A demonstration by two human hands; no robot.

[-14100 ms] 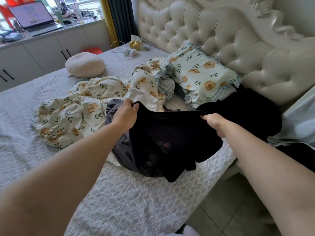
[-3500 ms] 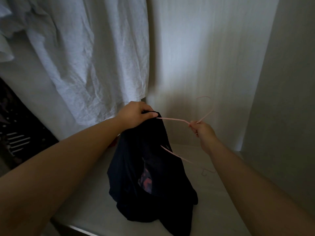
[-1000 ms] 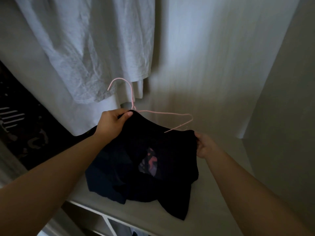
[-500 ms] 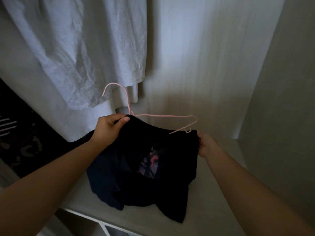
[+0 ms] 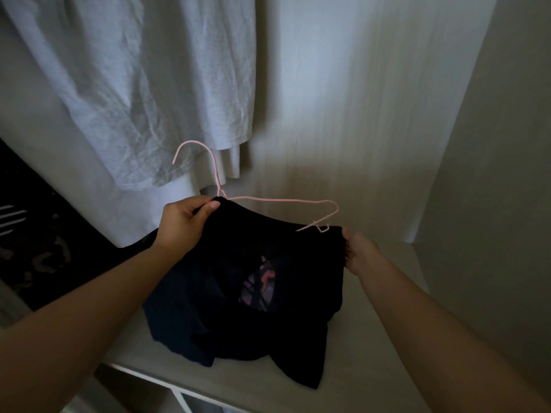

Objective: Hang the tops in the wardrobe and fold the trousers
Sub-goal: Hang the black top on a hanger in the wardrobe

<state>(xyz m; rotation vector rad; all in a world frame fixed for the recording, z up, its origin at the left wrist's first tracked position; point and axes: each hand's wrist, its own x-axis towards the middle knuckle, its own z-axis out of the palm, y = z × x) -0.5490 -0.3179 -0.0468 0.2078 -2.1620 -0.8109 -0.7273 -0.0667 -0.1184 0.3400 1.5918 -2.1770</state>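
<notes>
Above the shelf (image 5: pixel 372 371), a white shirt (image 5: pixel 149 99) hangs behind the pink hanger (image 5: pixel 286 201) — your left hand (image 5: pixel 182 225) pinches the black top (image 5: pixel 268 323) at its collar, and your right hand (image 5: pixel 359 251) now grips its shoulder, no longer the hanger.

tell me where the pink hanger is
The pink hanger is centre of the head view, partly inside the black top, its neck by the left hand and hook before the white garment's hem.

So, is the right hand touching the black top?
Touching. The head view shows the right hand pinching the black top at its shoulder edge, just below the pink hanger's bare end.
</notes>
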